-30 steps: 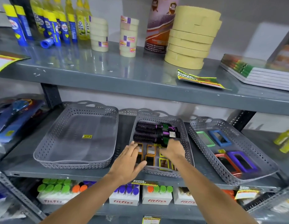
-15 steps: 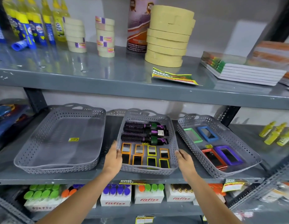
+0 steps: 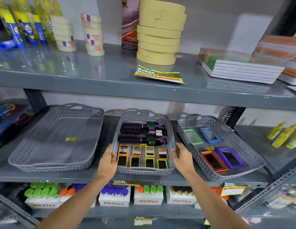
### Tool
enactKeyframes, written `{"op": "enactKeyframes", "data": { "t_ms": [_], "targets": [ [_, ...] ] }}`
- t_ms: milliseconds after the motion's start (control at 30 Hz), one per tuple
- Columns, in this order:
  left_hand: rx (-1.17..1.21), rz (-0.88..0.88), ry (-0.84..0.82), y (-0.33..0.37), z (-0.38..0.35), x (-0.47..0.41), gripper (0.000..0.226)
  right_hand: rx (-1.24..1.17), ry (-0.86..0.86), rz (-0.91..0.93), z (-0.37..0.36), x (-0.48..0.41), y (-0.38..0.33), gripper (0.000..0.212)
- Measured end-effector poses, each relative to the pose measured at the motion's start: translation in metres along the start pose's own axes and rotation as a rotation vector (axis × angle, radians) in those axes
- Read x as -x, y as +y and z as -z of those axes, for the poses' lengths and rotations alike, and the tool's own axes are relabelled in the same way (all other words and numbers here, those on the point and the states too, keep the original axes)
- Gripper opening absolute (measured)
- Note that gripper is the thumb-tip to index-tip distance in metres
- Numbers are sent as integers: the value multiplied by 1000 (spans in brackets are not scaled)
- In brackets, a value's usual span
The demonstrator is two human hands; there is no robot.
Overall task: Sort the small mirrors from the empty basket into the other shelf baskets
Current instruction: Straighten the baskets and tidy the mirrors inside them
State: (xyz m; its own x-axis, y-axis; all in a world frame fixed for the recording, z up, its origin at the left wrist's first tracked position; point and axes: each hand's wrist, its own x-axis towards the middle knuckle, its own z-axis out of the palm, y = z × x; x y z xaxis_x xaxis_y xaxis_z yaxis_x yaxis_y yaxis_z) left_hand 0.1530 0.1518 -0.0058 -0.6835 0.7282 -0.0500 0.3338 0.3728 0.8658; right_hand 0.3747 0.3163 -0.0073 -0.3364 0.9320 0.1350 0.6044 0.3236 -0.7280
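Three grey perforated baskets stand on the middle shelf. The left basket holds only a yellow sticker. The middle basket holds three black-and-purple hairbrushes at the back and several small orange- and yellow-framed mirrors in two rows at the front. My left hand presses on its left wall and my right hand on its right wall, both gripping the basket. The right basket holds larger mirrors framed green, blue, red and purple.
The upper shelf juts out above the baskets and carries tape rolls, glue bottles, notebooks and a price tag. Yellow bottles stand right of the baskets. Boxes of capped bottles fill the lower shelf. A slotted metal post rises behind the right basket.
My hands left the small mirrors inside the middle basket and moved out to its two side walls. The view shifted right and closer.
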Motion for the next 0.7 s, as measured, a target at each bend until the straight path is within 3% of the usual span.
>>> {"op": "enactKeyframes", "data": {
  "t_ms": [67,133,200,300,467,700],
  "targets": [
    [-9,-26,3,3,-1,1,50,213,6,246,6,-8,-10,40],
    [-12,-34,2,4,-1,2,50,535,-177,424,4,-24,-22,37],
    [-5,-32,-3,3,-1,2,50,821,-396,453,-2,-35,-35,33],
    [1,-17,-31,0,0,2,51,1040,-534,466,-16,-46,-41,29],
    [-21,-24,-50,0,0,1,52,1056,-541,452,-23,-56,-39,30],
    [-32,-48,-45,-1,-1,0,52,841,-599,363,-26,-63,-29,18]
  ]
}}
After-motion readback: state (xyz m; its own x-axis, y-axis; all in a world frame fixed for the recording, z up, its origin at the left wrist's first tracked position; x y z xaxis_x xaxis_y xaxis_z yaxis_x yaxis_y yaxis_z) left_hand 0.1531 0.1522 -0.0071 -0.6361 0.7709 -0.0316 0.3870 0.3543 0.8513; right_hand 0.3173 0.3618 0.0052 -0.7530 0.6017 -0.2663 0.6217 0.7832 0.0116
